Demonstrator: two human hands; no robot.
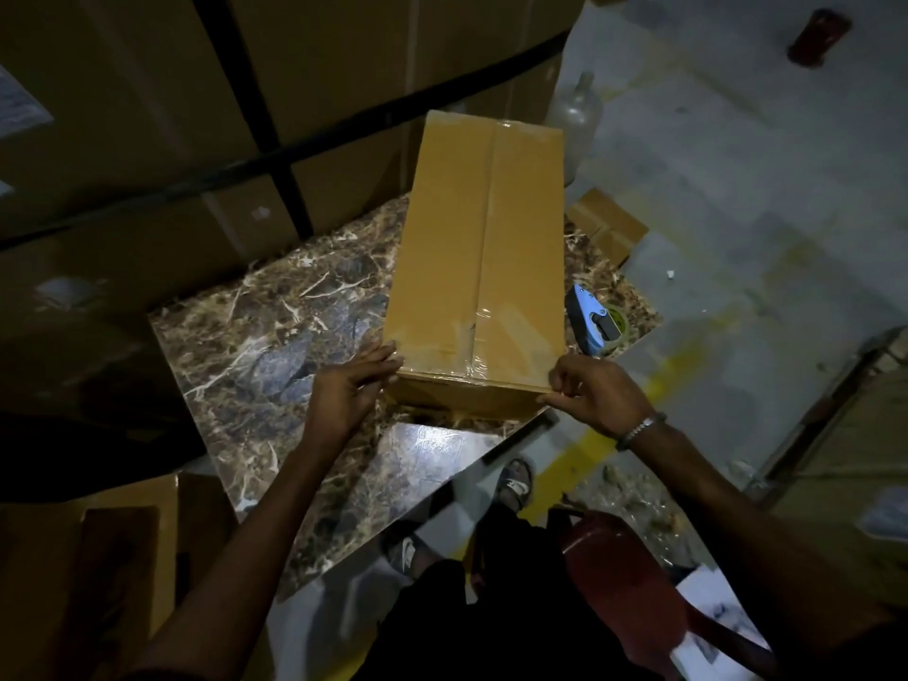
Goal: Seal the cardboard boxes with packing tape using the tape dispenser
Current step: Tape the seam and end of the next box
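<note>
left hand [351, 385] fingers straight, flat on near-left corner of cardboard box [479, 258] | right hand [597, 390] pinching near-right edge | box on marble tabletop [255, 336], seam taped | tape dispenser [594, 319] just right | risk: sliding box knocks dispenser off; near-end tape looks wrinkled, may lift

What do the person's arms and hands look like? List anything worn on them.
Both arms are bare, with no sleeves in view along the forearms. The right hand has a beaded bracelet round its wrist, with pale and dark beads. The left hand wears no glove, and no ring, watch or band shows on it or its wrist. No glove on either hand.
</note>
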